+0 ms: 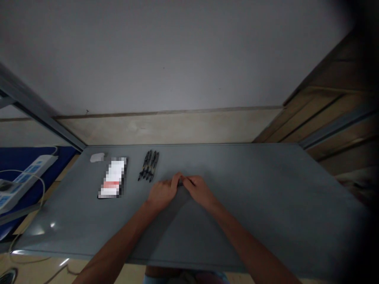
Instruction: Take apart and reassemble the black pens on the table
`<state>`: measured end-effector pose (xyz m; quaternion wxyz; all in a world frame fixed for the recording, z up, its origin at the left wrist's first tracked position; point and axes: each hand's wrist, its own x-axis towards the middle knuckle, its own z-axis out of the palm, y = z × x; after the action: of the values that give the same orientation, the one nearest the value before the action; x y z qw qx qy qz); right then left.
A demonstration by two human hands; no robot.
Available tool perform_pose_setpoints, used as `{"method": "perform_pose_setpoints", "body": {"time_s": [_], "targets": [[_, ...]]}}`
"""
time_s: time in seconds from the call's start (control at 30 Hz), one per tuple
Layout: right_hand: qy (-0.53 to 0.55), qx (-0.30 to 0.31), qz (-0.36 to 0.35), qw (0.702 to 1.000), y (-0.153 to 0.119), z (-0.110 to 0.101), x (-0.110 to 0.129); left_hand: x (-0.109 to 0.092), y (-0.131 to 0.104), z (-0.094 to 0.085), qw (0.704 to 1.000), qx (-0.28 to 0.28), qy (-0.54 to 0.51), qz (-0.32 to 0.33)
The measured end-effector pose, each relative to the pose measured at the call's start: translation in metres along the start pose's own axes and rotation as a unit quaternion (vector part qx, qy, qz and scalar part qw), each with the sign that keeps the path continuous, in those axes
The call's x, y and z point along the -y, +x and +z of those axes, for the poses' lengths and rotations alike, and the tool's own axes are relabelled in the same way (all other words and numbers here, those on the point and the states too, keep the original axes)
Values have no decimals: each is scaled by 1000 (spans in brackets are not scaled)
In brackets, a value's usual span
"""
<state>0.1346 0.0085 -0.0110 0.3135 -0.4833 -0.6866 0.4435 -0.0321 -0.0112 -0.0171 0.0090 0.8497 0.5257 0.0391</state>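
Note:
My left hand (162, 193) and my right hand (200, 191) meet over the middle of the grey table (266, 197). Both are closed, fingers pinched around a slim black pen (181, 184) held roughly level between them. Most of the pen is covered by the fingers, and only short dark stretches show. Just beyond and to the left of my left hand lies a row of several black pens (149, 165), side by side and slightly slanted.
Left of the pens lies a phone (112, 177) with a blurred screen, and behind it a small white case (97, 157). A white power strip (26, 181) with cables rests on a blue surface (66, 154) beyond the table's left edge. A wall (177, 71) rises behind.

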Motion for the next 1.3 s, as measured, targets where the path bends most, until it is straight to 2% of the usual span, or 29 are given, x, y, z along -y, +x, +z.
{"method": "perform_pose_setpoints", "body": {"time_s": [0.1, 0.17, 0.27, 0.33, 0.37, 0.43, 0.47, 0.5, 0.53, 0.6, 0.7, 0.83, 0.9, 0.97, 1.03, 1.1, 1.23, 1.3], "targets": [[34, -7, 26, 999, 0, 2, -1, 1, 1, 0, 999, -10, -45, -19], [75, -7, 32, 997, 1, 4, -1, 4, 2, -3, 993, -25, -112, -40], [160, 8, 22, 987, 1, 5, 0, 12, 5, -13, 959, -59, -269, -62], [204, 17, 18, 979, 1, 4, 2, 17, 7, -18, 900, -75, -421, -91], [219, 22, 18, 975, 1, 4, 2, 18, 9, -20, 852, -77, -506, -107], [236, 34, 17, 971, 1, 4, 2, 19, 12, -21, 739, -79, -657, -127], [242, 37, 16, 969, 1, 4, 1, 19, 13, -21, 687, -81, -711, -128], [247, 40, 16, 968, 1, 5, 0, 17, 13, -21, 647, -86, -747, -127], [254, 44, 17, 966, 1, 6, 0, 16, 14, -21, 621, -91, -768, -126], [282, 58, 24, 957, 0, 8, -1, 13, 14, -21, 598, -108, -784, -131], [349, 68, 35, 934, 0, 8, -1, 11, 14, -22, 593, -134, -783, -130], [455, 18, 17, 890, -1, -3, 4, 14, 13, -24, 613, -160, -762, -134], [502, -8, 7, 865, -1, -11, 7, 15, 13, -25, 639, -159, -739, -141], [525, -26, 1, 851, -1, -17, 9, 15, 11, -27, 680, -140, -706, -139], [530, -43, -2, 847, -1, -20, 9, 14, 10, -27, 720, -107, -673, -131], [527, -59, -4, 848, -1, -20, 8, 10, 9, -26, 746, -64, -652, -117], [493, -62, 5, 868, 0, -13, 5, -1, 7, -20, 788, 8, -610, -83], [468, -39, 13, 883, 0, -9, 6, -5, 7, -17, 794, 28, -601, -83]]}}
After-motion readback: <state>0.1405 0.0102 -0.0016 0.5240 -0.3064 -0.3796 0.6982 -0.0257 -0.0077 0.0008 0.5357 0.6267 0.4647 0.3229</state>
